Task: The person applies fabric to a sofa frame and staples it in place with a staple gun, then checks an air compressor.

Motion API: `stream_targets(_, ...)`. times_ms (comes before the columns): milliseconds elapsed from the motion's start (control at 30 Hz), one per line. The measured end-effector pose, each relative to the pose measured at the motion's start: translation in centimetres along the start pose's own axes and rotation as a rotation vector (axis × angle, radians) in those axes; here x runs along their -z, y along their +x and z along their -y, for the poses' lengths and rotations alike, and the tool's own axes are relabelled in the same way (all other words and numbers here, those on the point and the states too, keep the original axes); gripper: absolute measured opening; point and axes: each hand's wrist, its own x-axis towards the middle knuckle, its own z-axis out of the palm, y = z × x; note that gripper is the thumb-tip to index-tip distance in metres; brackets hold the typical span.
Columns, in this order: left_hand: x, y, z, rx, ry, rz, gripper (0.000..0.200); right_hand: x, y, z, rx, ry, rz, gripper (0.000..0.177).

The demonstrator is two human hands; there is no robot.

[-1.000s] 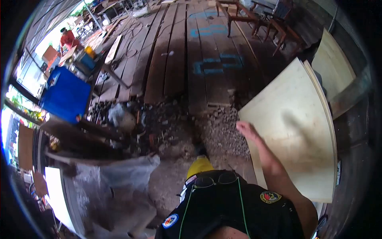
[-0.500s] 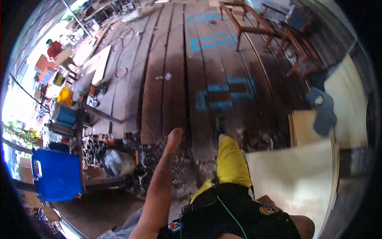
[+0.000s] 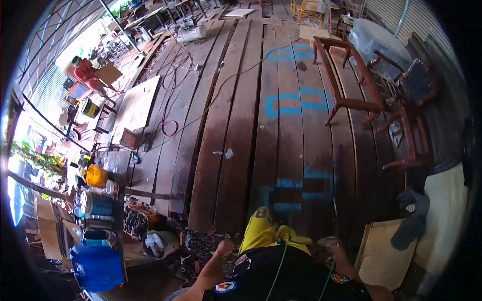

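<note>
My left hand (image 3: 224, 248) hangs low beside my body, over the littered ground left of my yellow shorts (image 3: 259, 228). Its fingers look curled in, and nothing shows in them. Close to the right side of the shorts is my right hand (image 3: 330, 243), its fingers bent together; what they hold, if anything, is too small to make out. A green cord (image 3: 279, 268) runs down the front of my black shirt (image 3: 301, 278). Ahead lies a floor of dark planks (image 3: 241, 125) with blue painted marks (image 3: 296, 193).
Wooden chair frames (image 3: 346, 103) stand at the right. Plywood sheets (image 3: 386, 251) and a cap (image 3: 411, 220) are near my right side. At left are a blue plastic case (image 3: 98, 268), paint cans (image 3: 95, 203) and hoses (image 3: 173, 95). A person in red (image 3: 88, 72) holds a board.
My view has shifted forward and now reaches farther up the floor. My left hand has drawn back toward my body. My right hand has come into sight by the shorts.
</note>
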Motion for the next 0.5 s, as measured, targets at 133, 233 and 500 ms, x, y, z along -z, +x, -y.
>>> stream_targets(133,-3.5,-2.5,0.5,0.243,0.069,0.335,0.016,7.3,2.9,20.2,0.106,0.119,-0.041,0.029)
stream_targets(233,1.6,-2.1,2.4,0.496,-0.453,0.324,0.014,9.8,8.2,32.5,0.068,0.019,-0.060,0.020)
stream_targets(500,19.5,23.5,23.9,0.424,-0.500,-0.144,0.018,9.1,15.0,52.3,0.174,0.142,0.100,0.022)
